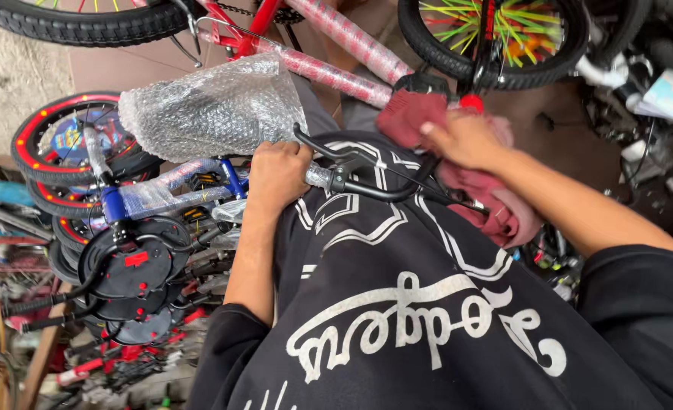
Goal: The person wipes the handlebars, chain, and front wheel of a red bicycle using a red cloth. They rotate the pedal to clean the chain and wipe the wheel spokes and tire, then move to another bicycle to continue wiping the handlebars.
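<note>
Two hands are at work: the left hand point(277, 176) and the right hand point(464, 140). There is one red cloth point(496, 205), one black brake lever point(351, 163) and one sheet of bubble wrap point(211, 106). Two bicycle tyres show at the far edge, the left tyre point(78, 29) and the right tyre point(496, 68).
</note>
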Demonstrator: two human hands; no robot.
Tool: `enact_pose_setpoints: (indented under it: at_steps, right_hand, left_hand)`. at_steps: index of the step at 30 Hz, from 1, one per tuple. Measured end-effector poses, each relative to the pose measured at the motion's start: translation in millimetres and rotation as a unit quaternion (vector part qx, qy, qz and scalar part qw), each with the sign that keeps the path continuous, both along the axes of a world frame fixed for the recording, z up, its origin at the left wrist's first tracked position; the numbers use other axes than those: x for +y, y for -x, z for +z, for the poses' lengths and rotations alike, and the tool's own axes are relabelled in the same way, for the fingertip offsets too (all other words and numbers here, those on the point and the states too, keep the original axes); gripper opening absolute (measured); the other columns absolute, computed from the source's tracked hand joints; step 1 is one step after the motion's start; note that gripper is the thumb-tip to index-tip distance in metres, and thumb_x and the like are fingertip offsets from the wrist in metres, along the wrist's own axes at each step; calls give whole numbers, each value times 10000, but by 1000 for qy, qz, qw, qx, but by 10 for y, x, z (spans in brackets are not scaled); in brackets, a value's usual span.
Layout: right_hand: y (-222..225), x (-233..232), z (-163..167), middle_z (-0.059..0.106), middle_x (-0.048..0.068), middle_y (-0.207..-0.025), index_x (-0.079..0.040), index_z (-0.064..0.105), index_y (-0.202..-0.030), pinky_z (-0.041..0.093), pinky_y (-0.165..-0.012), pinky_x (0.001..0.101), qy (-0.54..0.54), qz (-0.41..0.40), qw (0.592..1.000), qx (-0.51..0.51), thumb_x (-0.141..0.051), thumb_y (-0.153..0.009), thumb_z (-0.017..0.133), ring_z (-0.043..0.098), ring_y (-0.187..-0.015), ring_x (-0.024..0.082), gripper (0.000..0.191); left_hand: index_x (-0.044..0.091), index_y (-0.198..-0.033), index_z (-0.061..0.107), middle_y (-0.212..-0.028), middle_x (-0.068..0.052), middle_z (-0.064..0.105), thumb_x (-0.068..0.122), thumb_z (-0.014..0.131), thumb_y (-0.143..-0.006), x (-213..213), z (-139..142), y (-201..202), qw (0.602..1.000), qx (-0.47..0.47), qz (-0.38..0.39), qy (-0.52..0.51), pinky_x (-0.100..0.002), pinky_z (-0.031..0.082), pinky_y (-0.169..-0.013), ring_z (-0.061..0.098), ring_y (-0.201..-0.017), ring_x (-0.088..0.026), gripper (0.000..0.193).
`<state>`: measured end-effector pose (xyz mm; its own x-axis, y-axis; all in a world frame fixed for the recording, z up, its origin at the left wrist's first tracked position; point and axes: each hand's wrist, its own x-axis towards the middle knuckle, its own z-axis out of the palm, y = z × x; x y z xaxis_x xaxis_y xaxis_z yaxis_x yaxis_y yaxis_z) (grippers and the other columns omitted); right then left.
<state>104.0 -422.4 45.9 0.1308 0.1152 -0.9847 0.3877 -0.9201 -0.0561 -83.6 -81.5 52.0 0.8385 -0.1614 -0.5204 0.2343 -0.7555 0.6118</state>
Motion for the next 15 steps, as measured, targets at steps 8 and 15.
enact_pose_setpoints:
  at_steps: [8, 15]
  right_hand:
    - [-408, -1271, 324, 671, 182, -1070, -155, 697, -1268, 530, -777, 494, -94, 37, 988, -113, -509, -905, 651, 659, -998, 393, 509]
    - [-21, -1946, 1401, 751, 212, -941, -113, 702, -1093, 555, -744, 549, 75, -208, 975, 8, -500, -909, 661, 701, -874, 443, 430]
  left_hand:
    - [96, -920, 721, -833, -101, 703, 136, 763, -659, -367, 1, -53, 1000, -10, 10, -1, -466, 516, -733, 687, -798, -339, 267]
    - [95, -939, 733, -855, -147, 722, 181, 787, -602, -383, 71, -80, 999, 37, -21, -26, -490, 529, -730, 690, -789, -376, 352]
